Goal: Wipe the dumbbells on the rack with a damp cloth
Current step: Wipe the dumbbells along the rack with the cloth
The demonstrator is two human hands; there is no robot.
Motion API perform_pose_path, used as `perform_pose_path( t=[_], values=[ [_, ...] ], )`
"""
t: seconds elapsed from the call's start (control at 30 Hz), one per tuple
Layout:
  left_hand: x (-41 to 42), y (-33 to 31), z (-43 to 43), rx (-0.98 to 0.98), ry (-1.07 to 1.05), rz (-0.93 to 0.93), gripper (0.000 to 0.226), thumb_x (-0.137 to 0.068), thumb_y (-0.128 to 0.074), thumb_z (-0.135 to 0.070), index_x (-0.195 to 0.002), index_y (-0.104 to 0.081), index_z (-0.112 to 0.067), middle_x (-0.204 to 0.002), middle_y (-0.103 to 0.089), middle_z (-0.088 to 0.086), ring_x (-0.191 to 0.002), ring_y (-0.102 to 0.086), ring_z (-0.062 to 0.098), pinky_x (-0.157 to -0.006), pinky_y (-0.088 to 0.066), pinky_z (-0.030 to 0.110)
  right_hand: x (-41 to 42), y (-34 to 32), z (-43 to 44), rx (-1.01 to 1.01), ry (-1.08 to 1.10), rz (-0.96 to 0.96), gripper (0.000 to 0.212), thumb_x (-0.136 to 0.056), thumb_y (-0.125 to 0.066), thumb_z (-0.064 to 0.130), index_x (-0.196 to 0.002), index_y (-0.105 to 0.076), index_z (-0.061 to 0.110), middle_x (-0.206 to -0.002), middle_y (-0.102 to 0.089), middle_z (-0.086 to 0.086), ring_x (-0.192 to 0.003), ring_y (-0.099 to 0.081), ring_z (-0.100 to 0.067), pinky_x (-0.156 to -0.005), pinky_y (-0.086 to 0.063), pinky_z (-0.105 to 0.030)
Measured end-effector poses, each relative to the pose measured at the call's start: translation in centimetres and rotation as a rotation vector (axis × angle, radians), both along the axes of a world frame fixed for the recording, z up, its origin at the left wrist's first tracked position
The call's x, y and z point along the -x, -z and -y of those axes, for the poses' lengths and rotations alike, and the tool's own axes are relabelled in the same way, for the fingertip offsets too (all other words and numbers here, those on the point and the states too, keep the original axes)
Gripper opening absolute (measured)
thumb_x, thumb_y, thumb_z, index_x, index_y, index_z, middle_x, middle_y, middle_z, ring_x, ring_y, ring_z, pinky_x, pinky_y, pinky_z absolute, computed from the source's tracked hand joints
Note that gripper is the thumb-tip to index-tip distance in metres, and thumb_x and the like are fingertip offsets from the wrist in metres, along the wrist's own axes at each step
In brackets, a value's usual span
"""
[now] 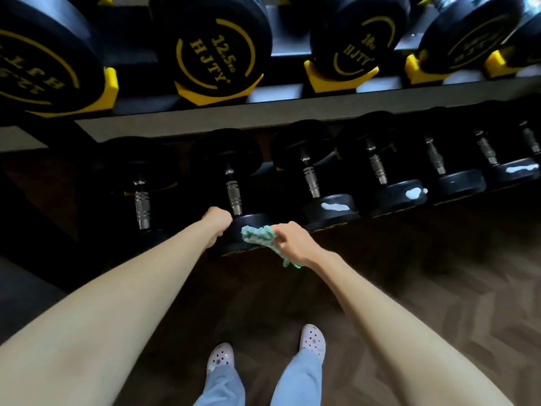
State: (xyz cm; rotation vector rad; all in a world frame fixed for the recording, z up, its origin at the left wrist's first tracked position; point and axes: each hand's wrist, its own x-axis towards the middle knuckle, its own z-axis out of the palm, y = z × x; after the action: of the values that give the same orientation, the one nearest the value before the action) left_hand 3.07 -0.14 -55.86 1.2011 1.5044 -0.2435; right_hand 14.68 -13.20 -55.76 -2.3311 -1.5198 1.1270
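Observation:
A black dumbbell (231, 183) with a ribbed steel handle lies on the lower rack shelf, second from the left. My left hand (218, 221) curls around the left side of its near head, next to the handle's base. My right hand (292, 241) grips a bunched teal cloth (259, 234) and presses it on the top of that same near head. Several more black dumbbells (310, 174) line the lower shelf to the right.
The upper rack shelf (263, 112) carries larger dumbbells in yellow cradles, one marked 12.5 kg (216, 54). Bright patches show on near heads to the right (335, 206). My two feet in pale clogs (313, 341) stand on dark wood flooring.

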Motion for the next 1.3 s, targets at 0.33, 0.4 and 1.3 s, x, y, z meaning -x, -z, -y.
perform_pose_path(
  t=[0.33,0.4,1.3],
  values=[
    [-9.7,-0.6,4.4,-0.149,-0.061,0.024,0.038,-0.095,-0.028,0.003,-0.127,-0.05,0.005,-0.123,-0.053,0.012,-0.109,-0.049,0.024,-0.076,-0.04,0.023,-13.7,-1.9,5.0,-0.123,0.774,0.08,0.036,-0.093,-0.032,0.002,-0.12,-0.055,0.008,-0.111,-0.061,-0.016,-0.099,-0.057,-0.031,-0.073,-0.035,-0.025],
    [-11.8,0.2,5.8,-0.121,-0.08,0.049,0.04,-0.095,-0.03,0.001,-0.131,-0.048,0.0,-0.132,-0.048,0.016,-0.116,-0.047,0.029,-0.087,-0.04,0.031,-16.0,-1.3,5.9,-0.073,0.834,0.093,0.039,-0.094,-0.032,0.003,-0.124,-0.054,0.011,-0.115,-0.06,-0.017,-0.104,-0.055,-0.033,-0.077,-0.037,-0.03],
    [-15.8,5.9,8.8,0.071,-0.45,0.194,0.06,-0.093,-0.023,0.013,-0.14,-0.041,-0.02,-0.15,-0.029,0.014,-0.132,-0.038,0.03,-0.084,-0.051,0.036,-18.1,4.5,4.2,-0.201,0.6,0.04,0.043,-0.094,-0.039,0.004,-0.135,-0.049,0.011,-0.118,-0.057,-0.01,-0.107,-0.054,-0.022,-0.078,-0.035,-0.02]
  ],
)
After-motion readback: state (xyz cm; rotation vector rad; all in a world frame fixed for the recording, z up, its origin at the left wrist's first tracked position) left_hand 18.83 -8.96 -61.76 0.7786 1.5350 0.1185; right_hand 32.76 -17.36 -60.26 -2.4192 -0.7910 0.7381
